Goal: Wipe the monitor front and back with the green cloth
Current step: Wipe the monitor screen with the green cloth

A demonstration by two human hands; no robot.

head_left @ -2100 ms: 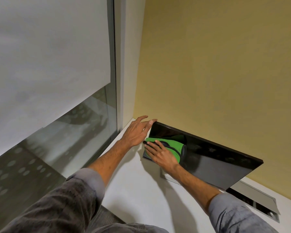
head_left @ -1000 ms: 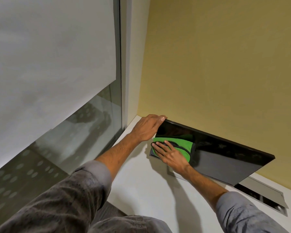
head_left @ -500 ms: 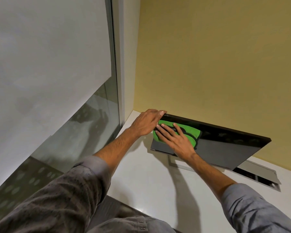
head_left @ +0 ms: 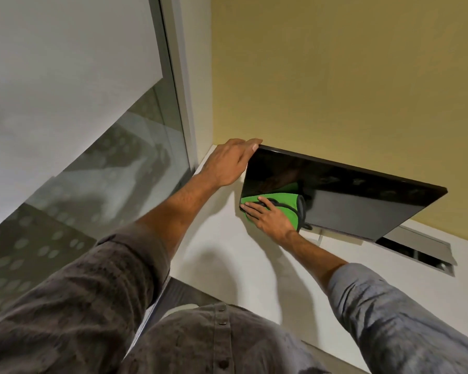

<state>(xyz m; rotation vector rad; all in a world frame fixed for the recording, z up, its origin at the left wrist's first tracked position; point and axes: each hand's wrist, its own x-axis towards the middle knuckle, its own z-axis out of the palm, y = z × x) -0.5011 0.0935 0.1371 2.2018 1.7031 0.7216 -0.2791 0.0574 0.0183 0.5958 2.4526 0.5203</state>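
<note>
At the monitor's point(head_left: 349, 201) seven o'clock corner, my right hand point(head_left: 270, 220), fingers flat, presses the cloth point(head_left: 284, 201) to its front; my left hand point(head_left: 227, 166) grips the eleven o'clock corner. Front underway, back to come, I judge.

right hand point(head_left: 270, 220): slides from top-left of monitor point(head_left: 349, 201) down to its bottom-left corner
green cloth point(head_left: 284, 202): drops with it

One monitor point(head_left: 362, 203), one green cloth point(head_left: 287, 202), two hands point(head_left: 227, 166) point(head_left: 270, 220), one desk point(head_left: 227, 252), one hatch point(head_left: 416, 249).
</note>
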